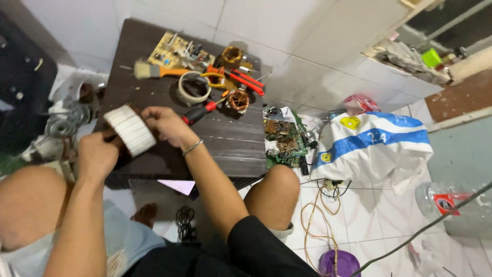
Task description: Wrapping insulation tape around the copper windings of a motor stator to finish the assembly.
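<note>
Both my hands hold a white, ribbed cylindrical motor core (pixel 129 129) above the near left part of a dark wooden table (pixel 225 138). My left hand (pixel 97 154) grips its near end from below. My right hand (pixel 166 125) grips its far end, and a thin bracelet sits on that wrist. Just beyond my right hand lies a red-and-black-handled screwdriver (pixel 201 111).
On the table lie a tape roll (pixel 193 88), a paintbrush (pixel 154 70), red-handled pliers (pixel 241 79), two copper coils (pixel 238 100), and a circuit board (pixel 177 51). On the tiled floor are more circuit boards (pixel 282 138), a white-and-blue sack (pixel 374 143), tangled cables, and a purple lid (pixel 339 262).
</note>
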